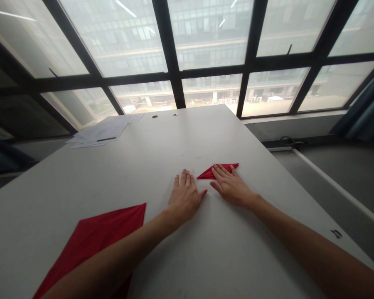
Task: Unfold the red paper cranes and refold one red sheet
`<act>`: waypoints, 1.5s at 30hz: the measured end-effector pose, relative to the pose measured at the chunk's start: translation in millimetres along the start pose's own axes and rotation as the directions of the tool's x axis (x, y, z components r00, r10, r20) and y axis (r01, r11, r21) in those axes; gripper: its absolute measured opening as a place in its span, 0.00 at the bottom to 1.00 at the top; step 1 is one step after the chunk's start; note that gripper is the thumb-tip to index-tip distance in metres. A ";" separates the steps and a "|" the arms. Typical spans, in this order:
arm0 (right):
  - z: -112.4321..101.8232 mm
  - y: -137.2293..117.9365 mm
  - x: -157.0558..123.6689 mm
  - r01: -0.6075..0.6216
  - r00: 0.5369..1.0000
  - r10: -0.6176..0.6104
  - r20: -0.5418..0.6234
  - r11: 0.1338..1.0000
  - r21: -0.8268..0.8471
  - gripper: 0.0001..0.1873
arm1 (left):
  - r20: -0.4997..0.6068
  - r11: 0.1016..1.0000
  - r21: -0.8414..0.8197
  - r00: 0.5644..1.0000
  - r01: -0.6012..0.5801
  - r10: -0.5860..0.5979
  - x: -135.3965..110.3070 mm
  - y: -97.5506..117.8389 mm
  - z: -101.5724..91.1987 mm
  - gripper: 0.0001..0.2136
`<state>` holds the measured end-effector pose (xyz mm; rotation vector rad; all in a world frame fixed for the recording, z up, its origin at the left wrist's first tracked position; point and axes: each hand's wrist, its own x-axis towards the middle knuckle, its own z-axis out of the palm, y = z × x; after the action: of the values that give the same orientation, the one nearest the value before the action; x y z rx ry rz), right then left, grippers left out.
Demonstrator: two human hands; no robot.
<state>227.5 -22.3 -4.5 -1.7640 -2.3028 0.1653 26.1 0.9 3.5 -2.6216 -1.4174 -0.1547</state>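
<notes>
My right hand (230, 184) lies with fingers spread over a small folded red cloth (207, 173), whose pointed ends stick out to the left and right of the fingers. Flat on the white tabletop, my left hand (185, 194) is just left of that piece, fingers stretched out and nothing under them that I can see. A larger red cloth (102, 232) rests at the lower left of the table, partly covered from view by my left forearm. Whether the red pieces are fabric or thin paper is hard to say for certain.
Loose white papers (102, 129) with a dark pen (106, 139) on them lie at the table's far left. Two small holes (155, 116) mark the far end of the white table (162, 153). A small dark mark (336, 234) is near the right edge. Windows stand beyond.
</notes>
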 end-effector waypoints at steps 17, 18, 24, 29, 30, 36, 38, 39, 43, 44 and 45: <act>-18.2 -9.2 -3.0 -0.014 0.976 0.016 -0.215 1.000 0.011 0.24 | -0.095 0.942 -0.251 0.974 -0.222 0.205 14.3 -7.5 2.2 0.20; -19.0 -11.3 -3.9 0.003 0.977 0.000 -0.211 1.000 0.013 0.24 | -0.092 0.942 -0.266 0.979 -0.203 0.184 15.7 -7.8 2.0 0.19; -18.4 -21.4 -7.8 0.106 0.976 -0.088 -0.201 0.991 0.082 0.21 | -0.111 0.926 -0.362 0.992 -0.103 0.067 24.1 -11.8 5.4 0.15; -12.3 -18.2 -4.6 0.110 0.971 -0.057 -0.232 0.969 0.223 0.22 | -0.192 0.895 -0.436 0.981 -0.098 0.014 25.1 -15.4 7.9 0.13; -10.3 -15.5 -3.1 0.082 0.966 -0.015 -0.258 0.965 0.250 0.22 | -0.199 0.888 -0.446 0.980 -0.108 0.020 25.0 -15.7 8.1 0.13; 0.7 1.1 3.8 -0.030 0.942 0.127 -0.310 0.954 0.299 0.14 | -0.222 0.876 -0.454 0.973 -0.163 0.066 24.3 -15.8 8.6 0.10; 2.3 2.4 4.1 -0.040 0.945 0.131 -0.299 0.955 0.293 0.14 | -0.220 0.869 -0.459 0.971 -0.184 0.090 24.0 -15.5 8.5 0.11; 2.7 2.3 4.0 -0.041 0.946 0.132 -0.298 0.956 0.291 0.14 | -0.220 0.862 -0.466 0.970 -0.199 0.105 23.9 -15.2 8.5 0.11; 2.8 1.5 3.2 -0.029 0.948 0.123 -0.295 0.952 0.303 0.14 | -0.227 0.822 -0.510 0.962 -0.253 0.155 24.1 -13.7 8.6 0.13; 2.7 1.5 3.1 -0.028 0.949 0.123 -0.292 0.951 0.308 0.13 | -0.226 0.816 -0.518 0.961 -0.256 0.158 24.2 -13.2 8.3 0.13; 2.6 1.8 3.1 -0.027 0.949 0.123 -0.290 0.949 0.313 0.13 | -0.224 0.811 -0.526 0.962 -0.256 0.158 24.3 -12.8 7.9 0.13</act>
<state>227.8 -18.8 -7.0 -1.5938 -1.8784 0.2302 28.8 29.3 0.8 -3.0900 -1.1390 -0.8618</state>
